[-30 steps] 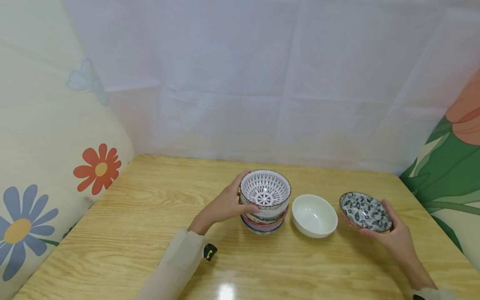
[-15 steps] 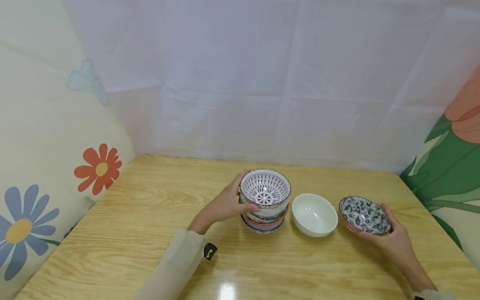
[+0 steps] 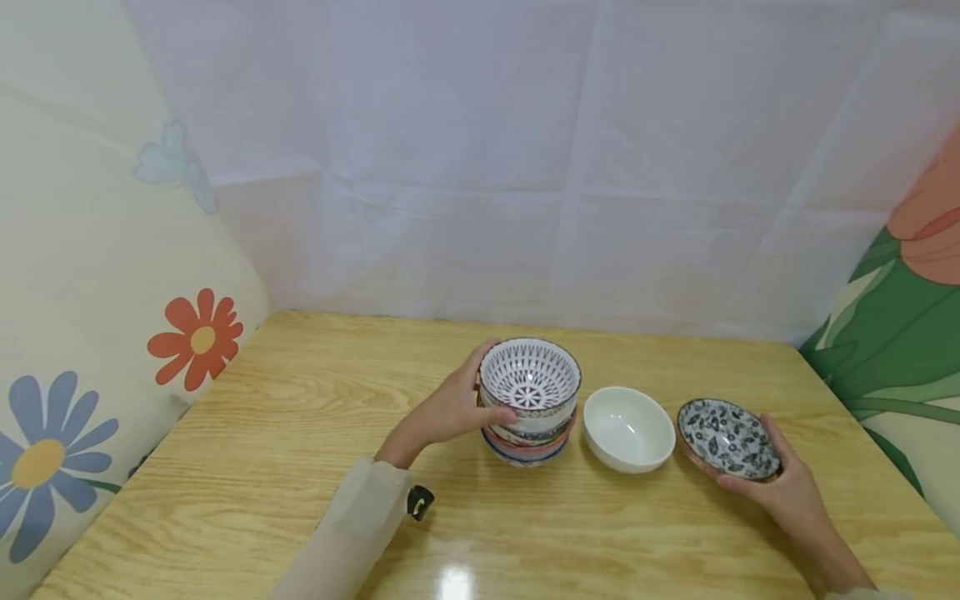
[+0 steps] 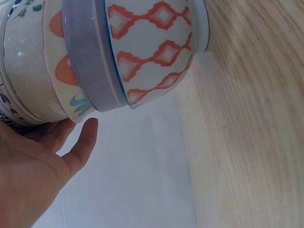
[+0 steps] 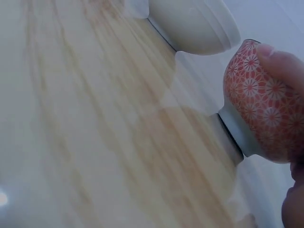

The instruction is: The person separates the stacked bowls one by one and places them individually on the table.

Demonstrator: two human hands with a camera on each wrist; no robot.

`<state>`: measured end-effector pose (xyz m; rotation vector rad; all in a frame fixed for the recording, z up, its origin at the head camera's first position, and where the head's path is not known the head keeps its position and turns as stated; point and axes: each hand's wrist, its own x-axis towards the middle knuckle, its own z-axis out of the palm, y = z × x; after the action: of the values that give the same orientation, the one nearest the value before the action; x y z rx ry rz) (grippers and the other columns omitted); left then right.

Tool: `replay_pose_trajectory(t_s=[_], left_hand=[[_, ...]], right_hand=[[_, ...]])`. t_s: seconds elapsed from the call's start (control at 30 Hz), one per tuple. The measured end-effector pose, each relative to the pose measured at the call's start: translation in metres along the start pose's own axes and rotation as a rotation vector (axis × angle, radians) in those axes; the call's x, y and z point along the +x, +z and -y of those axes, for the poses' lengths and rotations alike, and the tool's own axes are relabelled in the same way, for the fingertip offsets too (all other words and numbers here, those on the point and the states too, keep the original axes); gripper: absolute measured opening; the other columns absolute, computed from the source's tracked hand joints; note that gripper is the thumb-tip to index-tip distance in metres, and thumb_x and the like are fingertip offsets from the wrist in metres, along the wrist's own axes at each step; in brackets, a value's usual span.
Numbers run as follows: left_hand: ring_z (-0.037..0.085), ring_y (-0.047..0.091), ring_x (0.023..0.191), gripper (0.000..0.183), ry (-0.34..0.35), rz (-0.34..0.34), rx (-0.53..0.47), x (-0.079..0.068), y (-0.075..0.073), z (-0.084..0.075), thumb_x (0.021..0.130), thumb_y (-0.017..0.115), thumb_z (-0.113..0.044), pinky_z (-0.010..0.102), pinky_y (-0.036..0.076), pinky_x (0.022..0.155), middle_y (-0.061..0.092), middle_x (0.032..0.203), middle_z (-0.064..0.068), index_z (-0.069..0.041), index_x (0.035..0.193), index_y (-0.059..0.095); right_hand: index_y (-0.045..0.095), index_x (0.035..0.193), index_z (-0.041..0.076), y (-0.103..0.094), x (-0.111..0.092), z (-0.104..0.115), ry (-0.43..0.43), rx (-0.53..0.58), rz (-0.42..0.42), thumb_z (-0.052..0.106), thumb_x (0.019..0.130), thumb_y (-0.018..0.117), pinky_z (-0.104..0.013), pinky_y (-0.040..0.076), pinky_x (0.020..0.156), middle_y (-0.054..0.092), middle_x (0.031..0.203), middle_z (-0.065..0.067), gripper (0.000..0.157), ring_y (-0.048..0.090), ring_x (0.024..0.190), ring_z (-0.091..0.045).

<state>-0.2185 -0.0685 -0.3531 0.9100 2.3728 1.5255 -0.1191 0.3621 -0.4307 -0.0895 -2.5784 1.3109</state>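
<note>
A stack of several patterned bowls (image 3: 530,379) stands on the table, a white bowl with dark radiating marks on top. My left hand (image 3: 457,404) holds the stack's upper part from the left, thumb in front. In the left wrist view, its fingers (image 4: 83,147) lie against the upper bowls; the lowest bowl (image 4: 156,42) has red diamond shapes. To the right, my right hand (image 3: 787,492) grips a small bowl (image 3: 727,437) by its side, with dark leaf patterns inside and red flowers outside. That bowl's foot (image 5: 237,130) is at or just above the tabletop; I cannot tell which.
A plain white bowl (image 3: 628,431) sits upright between the stack and the right-hand bowl. The wooden table (image 3: 300,467) ends at a white cloth backdrop (image 3: 450,167). Flower-printed cloths hang on the left (image 3: 67,250) and right sides.
My right hand has lowered the leaf-patterned bowl a little toward the table and toward me. My left hand and the stack stay in place.
</note>
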Motion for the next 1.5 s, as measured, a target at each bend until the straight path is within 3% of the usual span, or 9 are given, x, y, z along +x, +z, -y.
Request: replay_pose_trajectory(t_s=[0.13,0.23,0.57,0.9,1.27,1.5], left_hand=[[0.028,0.046,0.128,0.119,-0.005,0.0,-0.004,0.0001,-0.0005,0.0005,0.065,0.071,-0.07,0.05,0.042,0.103,0.035,0.149,0.01,-0.017,0.153,0.01],[0.028,0.046,0.128,0.118,0.0,-0.002,-0.007,0.0003,-0.0002,0.0005,0.065,0.072,-0.069,0.049,0.042,0.103,0.035,0.148,0.01,-0.017,0.153,0.011],[0.03,0.044,0.129,0.114,-0.022,-0.012,-0.062,-0.0034,0.0053,0.0018,0.067,0.076,-0.062,0.049,0.041,0.103,0.033,0.149,0.009,-0.022,0.152,0.012],[0.03,0.048,0.124,0.113,0.019,-0.027,-0.02,-0.0022,0.0053,0.0023,0.066,0.074,-0.065,0.049,0.043,0.099,0.035,0.147,0.009,-0.021,0.151,0.015],[0.025,0.04,0.131,0.102,0.097,-0.061,0.034,-0.0011,0.0016,0.0051,0.072,0.073,-0.061,0.047,0.04,0.101,0.036,0.148,0.007,-0.025,0.151,0.018],[0.029,0.041,0.131,0.113,0.029,-0.023,-0.01,-0.0005,0.0038,0.0066,0.069,0.073,-0.065,0.05,0.039,0.104,0.032,0.15,0.009,-0.019,0.153,0.012]], right_hand=[[-0.004,0.153,0.011,-0.001,-0.0004,-0.001,0.031,0.014,0.039,0.011,0.078,0.077,-0.048,-0.004,0.117,-0.001,0.155,-0.029,0.11,-0.001,0.142,-0.037],[-0.007,0.153,0.013,-0.0019,-0.0002,-0.0015,0.053,0.02,0.058,0.012,0.079,0.077,-0.055,-0.005,0.115,-0.005,0.156,-0.026,0.112,-0.003,0.142,-0.039],[-0.008,0.152,0.01,-0.0023,-0.0022,-0.0058,0.049,0.007,0.081,0.013,0.078,0.077,-0.054,-0.006,0.115,-0.006,0.156,-0.027,0.113,-0.006,0.142,-0.035],[-0.011,0.152,0.012,-0.0043,0.0004,-0.0071,0.079,0.019,0.111,0.015,0.08,0.077,-0.063,-0.003,0.112,-0.01,0.156,-0.026,0.114,-0.007,0.141,-0.044],[-0.013,0.151,0.012,-0.0068,0.0047,-0.004,0.108,0.0,0.134,0.017,0.079,0.077,-0.069,0.003,0.108,-0.01,0.154,-0.029,0.116,-0.003,0.138,-0.055],[-0.014,0.151,0.012,-0.0075,0.0054,-0.0021,0.121,-0.024,0.139,0.019,0.079,0.078,-0.07,0.004,0.107,-0.009,0.154,-0.031,0.117,-0.003,0.138,-0.056]])
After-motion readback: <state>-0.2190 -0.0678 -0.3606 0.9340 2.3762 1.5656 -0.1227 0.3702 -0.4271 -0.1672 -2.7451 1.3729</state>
